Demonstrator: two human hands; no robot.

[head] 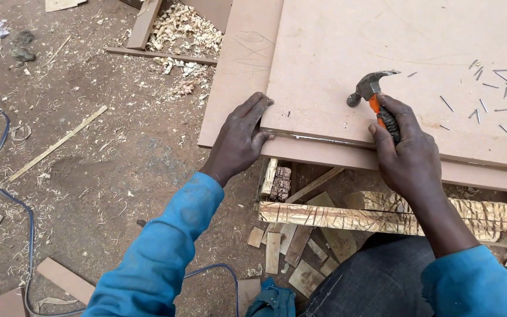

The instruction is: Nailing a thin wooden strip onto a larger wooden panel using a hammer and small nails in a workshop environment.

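Right hand (411, 154) wrapped tight around the orange-and-black handle of a claw hammer (372, 93), steel head resting on the top fibreboard sheet (394, 53) just inside its near edge. Left hand (239, 141) open and flat, fingers spread over the sheet's near-left corner, pressing down, pinching nothing. Both sleeves blue.

Top sheet lies on a second, wider board (236, 76) of the same pale brown, whose edge shows to the left and front. Loose nails (503, 94) scattered on the sheet to the right of the hammer, well apart from it.

Under the near edge: rough-hewn timber beam (382, 218) running left-right, short wood offcuts (289, 249) on the ground below it.

No packages, labels or signs visible.

Ground is bare dirt littered with chips. Blue cable (4, 158) snakes down the left side. Thin wood strip (51, 149) lies diagonally beyond the left arm. Farther back, a pile of wood shavings (186, 29) beside a plank (144, 23).
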